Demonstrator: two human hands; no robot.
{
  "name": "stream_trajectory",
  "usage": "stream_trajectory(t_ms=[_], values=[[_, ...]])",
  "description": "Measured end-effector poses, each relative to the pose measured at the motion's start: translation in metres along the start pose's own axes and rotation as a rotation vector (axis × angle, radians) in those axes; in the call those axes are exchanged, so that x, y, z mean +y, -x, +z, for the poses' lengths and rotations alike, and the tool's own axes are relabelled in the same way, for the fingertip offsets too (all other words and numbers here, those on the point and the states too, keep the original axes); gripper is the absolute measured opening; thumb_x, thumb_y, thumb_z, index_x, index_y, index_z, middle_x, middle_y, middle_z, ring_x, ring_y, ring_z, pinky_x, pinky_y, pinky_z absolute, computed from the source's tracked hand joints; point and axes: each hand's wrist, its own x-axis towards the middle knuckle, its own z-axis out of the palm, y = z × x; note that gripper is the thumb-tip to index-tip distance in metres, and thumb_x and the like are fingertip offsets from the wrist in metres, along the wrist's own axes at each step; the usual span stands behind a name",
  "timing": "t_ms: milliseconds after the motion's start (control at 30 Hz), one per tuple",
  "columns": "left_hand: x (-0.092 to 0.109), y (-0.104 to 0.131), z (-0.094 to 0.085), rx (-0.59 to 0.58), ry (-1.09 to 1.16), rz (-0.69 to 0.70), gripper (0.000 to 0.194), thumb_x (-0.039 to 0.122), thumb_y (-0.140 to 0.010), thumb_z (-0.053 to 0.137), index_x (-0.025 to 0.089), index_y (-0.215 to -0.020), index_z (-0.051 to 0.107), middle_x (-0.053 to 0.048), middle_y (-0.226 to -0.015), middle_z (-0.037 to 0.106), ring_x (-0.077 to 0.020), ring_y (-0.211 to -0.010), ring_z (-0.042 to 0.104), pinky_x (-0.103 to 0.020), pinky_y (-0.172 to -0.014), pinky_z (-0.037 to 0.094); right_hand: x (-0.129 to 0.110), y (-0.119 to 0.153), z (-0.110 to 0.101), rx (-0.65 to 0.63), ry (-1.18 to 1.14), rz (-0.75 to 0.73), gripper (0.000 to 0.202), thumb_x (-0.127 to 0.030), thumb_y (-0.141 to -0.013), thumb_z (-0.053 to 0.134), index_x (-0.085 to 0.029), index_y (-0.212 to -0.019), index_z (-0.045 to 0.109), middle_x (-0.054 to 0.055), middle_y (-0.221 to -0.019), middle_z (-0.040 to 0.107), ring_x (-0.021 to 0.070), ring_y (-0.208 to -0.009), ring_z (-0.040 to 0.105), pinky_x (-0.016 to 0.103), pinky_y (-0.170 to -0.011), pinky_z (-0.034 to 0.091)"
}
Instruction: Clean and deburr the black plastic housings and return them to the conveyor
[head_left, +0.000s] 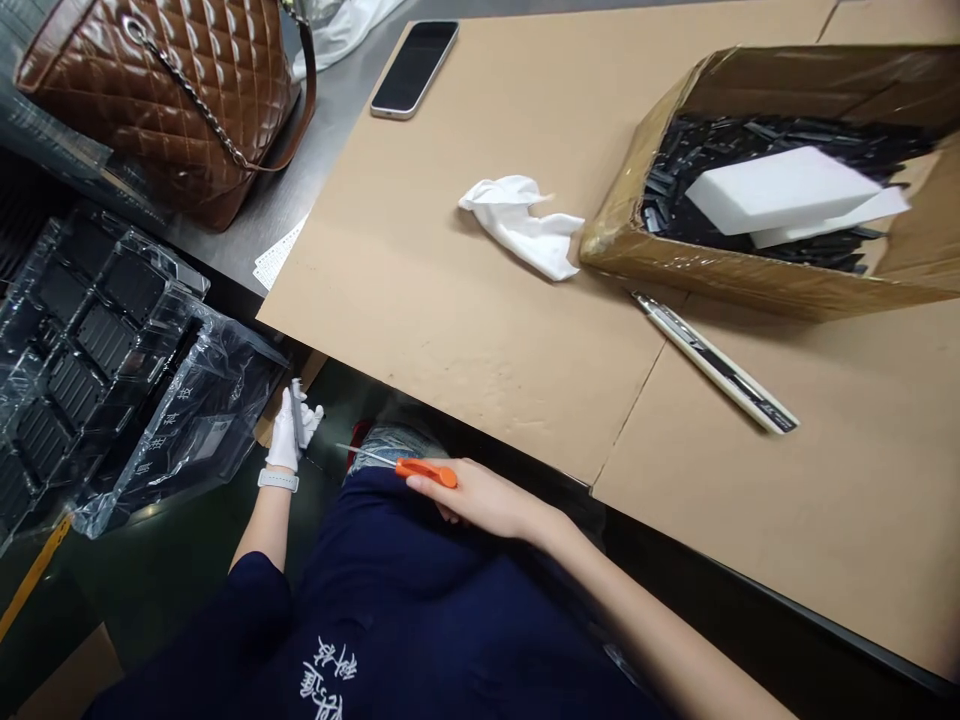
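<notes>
My left hand (283,436), in a white glove, is raised beside the plastic-wrapped trays and left of my lap. Its fingers are closed around a thin dark grey strip-like part (297,412), seen nearly edge-on. My right hand (480,494) is bare and rests in front of my body, just below the table edge. It grips an orange-handled tool (426,471) whose thin metal shaft points left toward my left hand. The exact kind of tool is not clear, and some right fingers are hidden under the palm.
A cardboard-covered table (420,310) carries a phone (415,68), a crumpled white cloth (525,222), a utility knife (716,362) and a carton (705,262) of black pieces with white foam (784,190). A brown quilted bag (187,100) stands above black trays (105,335) in clear plastic.
</notes>
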Motion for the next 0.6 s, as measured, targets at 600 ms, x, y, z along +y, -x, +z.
stream_trajectory(t_ms=[600], values=[[0.004,0.025,0.022,-0.185,0.38,-0.201,0.028,0.026,-0.092,0.034,0.011,-0.086,0.057,0.012,-0.047,0.022,-0.0015,-0.038,0.032,-0.044,-0.102,0.039,-0.015,-0.003,-0.012,0.215,0.146,0.001,0.041,-0.059,-0.087,0.037,-0.028,-0.091,0.063,0.0,-0.078,0.067,0.0194,-0.072,0.061,0.028,-0.064,0.04]])
